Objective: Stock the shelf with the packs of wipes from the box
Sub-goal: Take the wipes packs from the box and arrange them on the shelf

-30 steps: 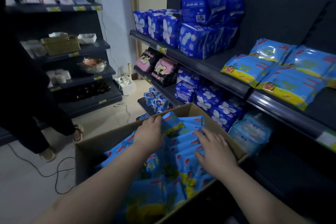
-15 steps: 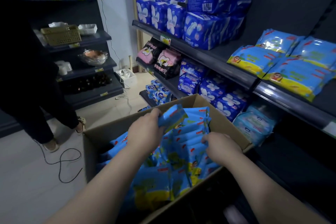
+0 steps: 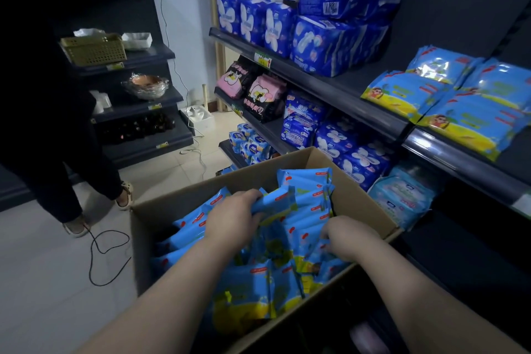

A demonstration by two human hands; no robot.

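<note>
Box (image 3: 362, 190) open, low centre of view, flaps up; packs of wipes (image 3: 310, 210) stand on edge inside it, tightly filed, blue with yellow bottoms; a loose few lie flatter at the box's near end.

Left hand (image 3: 232, 218) inside the box, left of its middle; fingers curled round the top edge of one pack (image 3: 277, 201); that pack sits higher than its neighbours, tilted.

Right hand (image 3: 347, 236) at the box's right wall, near side; fingers bent down into the row of packs; cannot tell if it actually grips one.

Shelf (image 3: 448, 158) up and right of the box; same blue-yellow wipes (image 3: 448, 106) already stacked flat on it, overlapping; dark blue packs (image 3: 324, 37) on the same tier, beyond the box's far end.

Left of the box: another person (image 3: 57, 152) in dark clothes, only legs and feet clear; black cable (image 3: 106, 253) looped on the floor between that person and the box; beyond them a second rack with a woven basket (image 3: 94, 50).
</note>
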